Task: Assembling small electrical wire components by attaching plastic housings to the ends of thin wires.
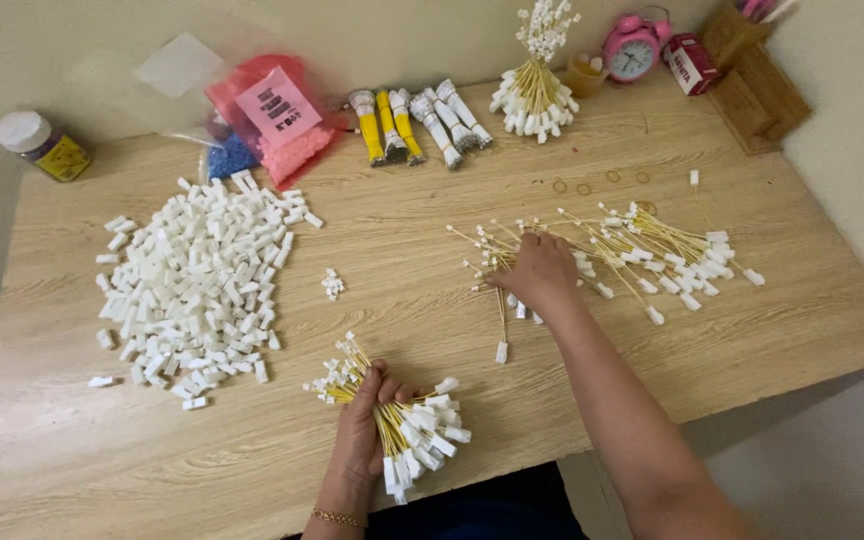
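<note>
My left hand (362, 425) grips a bundle of thin yellow sticks (407, 430) with white block ends near the table's front edge. My right hand (540, 272) reaches forward and rests on a scattered heap of the same yellow sticks (652, 250) at the middle right, fingers curled over a few of them. One loose stick (501, 325) lies just below that hand. What the right fingers pinch is hidden under the hand.
A big pile of small white blocks (197, 285) covers the left of the wooden table (402, 210). Tied stick bundles (417, 125), an upright bunch (534, 95), pink and blue bead bags (272, 120), a jar (42, 145), a pink alarm clock (632, 48), rubber bands (597, 182) line the back.
</note>
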